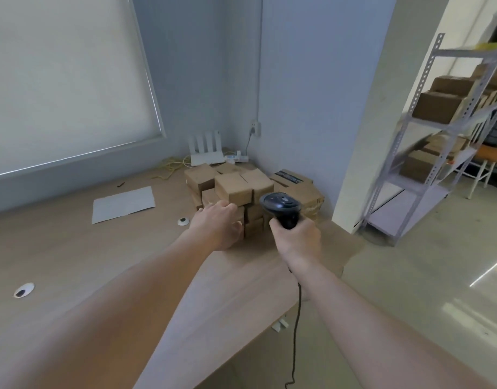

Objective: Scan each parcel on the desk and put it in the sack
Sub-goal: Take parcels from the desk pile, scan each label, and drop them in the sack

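Several small brown cardboard parcels (233, 188) are stacked in a pile at the far right corner of the wooden desk (73, 248). My left hand (217, 224) reaches to the front left of the pile, its fingers curled over a low parcel (240, 217) and its thumb against that box's front. My right hand (296, 240) grips the handle of a black barcode scanner (281, 204), held upright just in front of the pile's right side. The scanner's cable (296, 332) hangs down past the desk edge. No sack is in view.
A larger box with a dark printed label (295, 182) lies right of the pile against the wall. A white router (206, 153), power strip and yellow cable sit behind. A grey sheet (123, 203) lies on the desk. Metal shelving (438, 130) with boxes stands at right.
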Tool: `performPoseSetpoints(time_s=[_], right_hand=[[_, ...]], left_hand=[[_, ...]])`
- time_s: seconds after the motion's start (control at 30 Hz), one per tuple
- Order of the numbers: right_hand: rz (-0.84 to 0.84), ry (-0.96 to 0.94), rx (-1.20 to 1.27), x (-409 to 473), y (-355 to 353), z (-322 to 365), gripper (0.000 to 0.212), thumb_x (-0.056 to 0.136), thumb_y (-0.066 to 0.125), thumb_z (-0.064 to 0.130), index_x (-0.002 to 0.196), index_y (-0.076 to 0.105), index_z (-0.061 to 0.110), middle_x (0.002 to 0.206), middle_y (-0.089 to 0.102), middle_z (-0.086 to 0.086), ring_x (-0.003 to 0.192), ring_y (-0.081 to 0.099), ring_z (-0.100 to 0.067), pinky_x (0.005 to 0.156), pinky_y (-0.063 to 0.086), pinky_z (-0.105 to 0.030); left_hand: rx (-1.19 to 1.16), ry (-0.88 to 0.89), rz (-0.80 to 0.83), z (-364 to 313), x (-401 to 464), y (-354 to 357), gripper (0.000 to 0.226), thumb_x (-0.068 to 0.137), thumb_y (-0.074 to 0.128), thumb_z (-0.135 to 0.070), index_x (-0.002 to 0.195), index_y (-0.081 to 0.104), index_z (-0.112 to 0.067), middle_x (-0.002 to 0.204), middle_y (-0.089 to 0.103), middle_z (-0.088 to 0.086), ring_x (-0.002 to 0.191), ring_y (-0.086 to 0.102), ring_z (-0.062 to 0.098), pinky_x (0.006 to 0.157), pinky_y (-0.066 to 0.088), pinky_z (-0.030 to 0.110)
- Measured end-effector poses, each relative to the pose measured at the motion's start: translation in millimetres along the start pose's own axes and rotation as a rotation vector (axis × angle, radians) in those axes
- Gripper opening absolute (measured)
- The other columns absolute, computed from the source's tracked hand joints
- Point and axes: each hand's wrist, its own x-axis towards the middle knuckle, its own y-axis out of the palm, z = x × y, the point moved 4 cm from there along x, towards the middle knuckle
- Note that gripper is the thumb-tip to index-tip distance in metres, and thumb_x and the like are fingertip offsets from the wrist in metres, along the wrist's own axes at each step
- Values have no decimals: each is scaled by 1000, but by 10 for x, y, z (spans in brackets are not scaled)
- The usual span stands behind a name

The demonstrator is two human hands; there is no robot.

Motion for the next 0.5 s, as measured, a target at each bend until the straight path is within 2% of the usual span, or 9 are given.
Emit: performPoseSetpoints(time_s=[0.1, 0.2, 0.37, 0.5], right_hand=[[59, 6, 8, 577, 65, -110, 18, 91, 75, 38, 80, 67, 26, 76, 70, 6, 71, 65, -9, 56, 44, -24], [122, -4, 23, 1119, 142, -156, 20, 91, 76, 39, 80, 64, 28, 81, 70, 6, 75, 66, -10, 63, 50, -27], [175, 27, 68, 1817, 309, -212, 19, 89, 77, 41, 87, 70, 24, 85, 73, 3, 78, 70, -14, 72, 62, -38], [204, 22, 63, 2235, 451, -244, 17, 92, 77, 38, 89, 71, 23, 80, 72, 4, 77, 69, -10, 66, 55, -29]], left_hand=[[9, -91, 33, -53, 441, 140, 34, 103, 49, -41, 129, 55, -20, 131, 55, 2, 120, 55, 30, 101, 50, 49], [25, -171, 58, -108, 851, 216, 38, 103, 48, -43, 133, 55, -20, 133, 55, 2, 121, 54, 30, 101, 50, 48], [38, -245, 73, -140, 1422, 321, 39, 102, 51, -45, 132, 55, -22, 135, 54, 2, 119, 55, 29, 96, 53, 48], [27, -273, 83, -81, 1831, 417, 33, 100, 52, -44, 124, 57, -23, 124, 55, 1, 111, 55, 28, 91, 55, 47]])
